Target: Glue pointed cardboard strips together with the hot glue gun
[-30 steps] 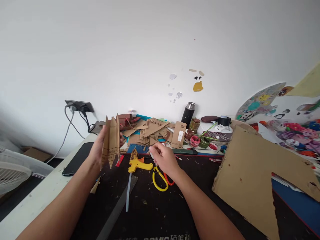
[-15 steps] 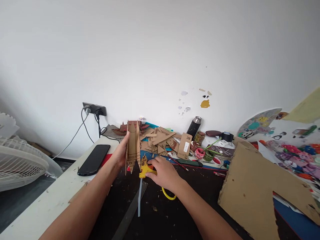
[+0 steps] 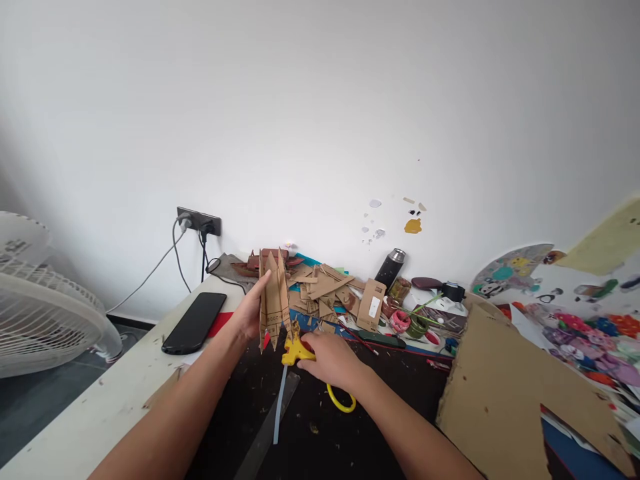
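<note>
My left hand point(image 3: 249, 311) holds a folded brown cardboard piece point(image 3: 273, 301) upright, its pointed tips up, above the black mat point(image 3: 320, 427). My right hand point(image 3: 331, 360) is closed on the yellow glue gun point(image 3: 295, 349), whose nozzle points up toward the cardboard piece's lower edge. A glue stick point(image 3: 278, 414) trails from the back of the gun. Yellow-handled scissors point(image 3: 341, 401) lie on the mat under my right wrist.
A black phone point(image 3: 195, 322) lies on the white desk at left, below a wall socket with cables point(image 3: 199, 221). Cardboard scraps point(image 3: 325, 290), a black flask point(image 3: 391, 268) and small pots point(image 3: 406, 322) crowd the back. A big cardboard sheet point(image 3: 515, 393) lies right; a fan point(image 3: 40, 313) stands left. A metal ruler point(image 3: 260, 440) lies on the mat.
My right hand moved from the scissors to the glue gun and took hold of it. My left hand brought the cardboard piece rightward toward the gun. The view tilted up.
</note>
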The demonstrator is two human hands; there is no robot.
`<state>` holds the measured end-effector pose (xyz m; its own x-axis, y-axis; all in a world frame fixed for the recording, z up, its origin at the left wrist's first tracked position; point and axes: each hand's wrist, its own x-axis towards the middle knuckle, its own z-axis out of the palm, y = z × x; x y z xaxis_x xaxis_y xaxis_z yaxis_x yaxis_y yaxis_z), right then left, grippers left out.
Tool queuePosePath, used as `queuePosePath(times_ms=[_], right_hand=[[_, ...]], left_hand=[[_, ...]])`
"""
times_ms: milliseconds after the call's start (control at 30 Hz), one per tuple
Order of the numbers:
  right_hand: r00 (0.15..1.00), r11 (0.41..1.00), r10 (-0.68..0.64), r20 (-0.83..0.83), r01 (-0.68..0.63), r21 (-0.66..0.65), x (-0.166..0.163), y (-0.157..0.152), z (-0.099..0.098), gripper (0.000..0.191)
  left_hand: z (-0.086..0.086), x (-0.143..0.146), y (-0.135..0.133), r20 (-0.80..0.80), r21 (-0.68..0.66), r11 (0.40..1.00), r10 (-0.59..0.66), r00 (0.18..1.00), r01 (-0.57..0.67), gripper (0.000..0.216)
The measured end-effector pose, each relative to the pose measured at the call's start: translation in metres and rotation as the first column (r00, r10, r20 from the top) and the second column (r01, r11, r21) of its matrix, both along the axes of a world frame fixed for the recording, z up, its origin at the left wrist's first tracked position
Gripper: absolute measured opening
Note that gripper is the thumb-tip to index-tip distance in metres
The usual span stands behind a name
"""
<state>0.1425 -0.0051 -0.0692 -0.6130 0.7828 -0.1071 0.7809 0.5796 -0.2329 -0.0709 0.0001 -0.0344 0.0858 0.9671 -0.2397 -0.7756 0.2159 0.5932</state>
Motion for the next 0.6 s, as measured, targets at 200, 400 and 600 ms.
queuePosePath(times_ms=[200, 400, 600], right_hand=[[0.968, 0.996, -0.086, -0.237, 0.082, -0.028, 0.002, -0.001, -0.013, 0.030], [0.713, 0.935, -0.317, -0.626, 0.124, -0.332, 0.015, 0.005, -0.028, 0.028], [0.185, 0.782, -0.603, -0.776, -0.056, -0.621, 0.028, 0.016, -0.019, 0.044]], left_hand=[[-0.008, -0.001, 0.005, -0.005, 0.016, 1.000, 0.024, 1.000, -0.024, 0.020], [-0.010, -0.006, 0.007, -0.021, 0.045, 0.998, 0.040, 0.999, -0.039, 0.009], [-0.014, -0.001, 0.008, -0.066, 0.042, 0.999, -0.007, 0.998, 0.010, 0.017]])
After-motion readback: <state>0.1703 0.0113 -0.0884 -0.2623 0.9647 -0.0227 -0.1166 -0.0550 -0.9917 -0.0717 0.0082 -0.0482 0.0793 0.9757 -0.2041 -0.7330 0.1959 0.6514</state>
